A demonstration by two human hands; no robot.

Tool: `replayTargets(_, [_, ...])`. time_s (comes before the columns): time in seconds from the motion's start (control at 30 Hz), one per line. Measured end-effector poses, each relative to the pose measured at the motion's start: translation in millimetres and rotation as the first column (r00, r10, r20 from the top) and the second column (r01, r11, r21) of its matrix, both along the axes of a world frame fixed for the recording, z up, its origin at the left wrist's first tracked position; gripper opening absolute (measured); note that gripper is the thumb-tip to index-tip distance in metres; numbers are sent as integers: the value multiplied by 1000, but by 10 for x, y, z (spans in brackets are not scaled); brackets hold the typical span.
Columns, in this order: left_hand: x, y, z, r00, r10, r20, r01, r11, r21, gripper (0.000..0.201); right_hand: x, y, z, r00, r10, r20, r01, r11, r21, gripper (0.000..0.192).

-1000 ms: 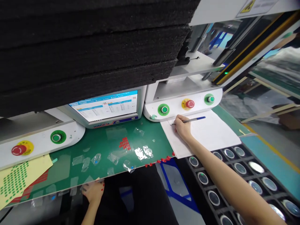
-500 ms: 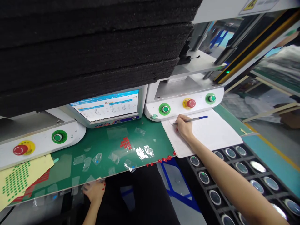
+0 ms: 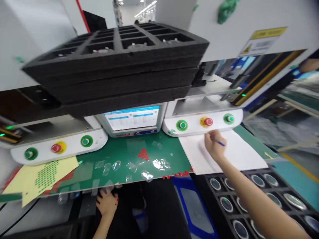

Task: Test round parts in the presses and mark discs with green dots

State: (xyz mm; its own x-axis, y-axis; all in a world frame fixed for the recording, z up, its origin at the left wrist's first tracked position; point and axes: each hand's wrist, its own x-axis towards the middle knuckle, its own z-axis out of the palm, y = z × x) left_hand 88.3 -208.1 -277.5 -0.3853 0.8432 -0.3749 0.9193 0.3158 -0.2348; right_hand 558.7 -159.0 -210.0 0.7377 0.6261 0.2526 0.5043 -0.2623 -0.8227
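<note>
My right hand (image 3: 214, 146) is closed around a blue pen (image 3: 219, 142) above white paper sheets (image 3: 239, 154). It is near the top of the sheets, and the pen tip is hidden by the hand. Below the table's front edge, my left hand (image 3: 107, 203) has its fingers apart. Small red dots stick to its side. Clear plastic film pieces (image 3: 106, 168) lie on the green table (image 3: 149, 144) above that hand, and others hang at the edge near its fingertips.
Black foam trays (image 3: 124, 73) are stacked in front of a screen (image 3: 134, 119). Machine panels carry green buttons (image 3: 182, 125) and red stop buttons (image 3: 208, 121). A tray of round parts (image 3: 226, 204) sits under my right forearm. Yellow sheets with green dots (image 3: 47, 176) lie left.
The view has tilted up, showing more of the tray stack. My right hand has moved right across the paper with the pen. My left hand's fingers look more spread.
</note>
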Motion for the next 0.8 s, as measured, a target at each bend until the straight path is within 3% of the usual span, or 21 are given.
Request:
replayTargets(0.17, [57,-421,570,969,-44,244,79,987,-137,31,57,-287,375,975,11,222,32,982,-188,35])
replayTargets(0.27, [70,-631,1001,882,-68,465,165,972,-170,24,-333,-447,489,938,136,320,-61,970,-235,28])
replayTargets(0.33, [80,-712,1276,813,-106,573,206,972,-112,32,-803,-635,562,871,325,368,-251,939,-233,25])
replayTargets(0.37, [85,-736,1399,780,-131,613,221,972,-74,34,-1080,-752,608,805,442,396,-388,897,-212,26])
replayTargets(0.4, [90,-753,1506,748,-156,645,237,971,-39,33,-1370,-876,661,722,559,407,-549,821,-155,25])
replayTargets(0.5, [96,-787,1733,658,-227,718,282,959,44,21,-2200,-1207,838,480,788,385,-833,547,-83,16])
replayTargets(0.53, [93,-800,1776,635,-245,732,287,955,71,19,-2430,-1286,890,377,846,377,-908,417,-28,13])
replayTargets(0.57, [87,-815,1807,615,-261,744,284,954,100,17,-2628,-1351,931,305,884,355,-947,322,11,14])
replayTargets(0.6, [78,-833,1825,596,-275,755,272,953,133,15,-2791,-1404,960,257,910,326,-966,251,61,15])
replayTargets(0.63, [69,-852,1834,579,-285,764,245,954,170,14,-2923,-1451,975,242,927,285,-970,220,108,16])
replayTargets(0.7, [56,-891,1830,564,-288,774,153,957,246,17,-3106,-1544,961,298,937,181,-947,266,183,15])
replayTargets(0.8, [65,-942,1794,595,-278,754,-42,926,374,28,-3257,-1693,878,443,896,33,-875,424,236,11])
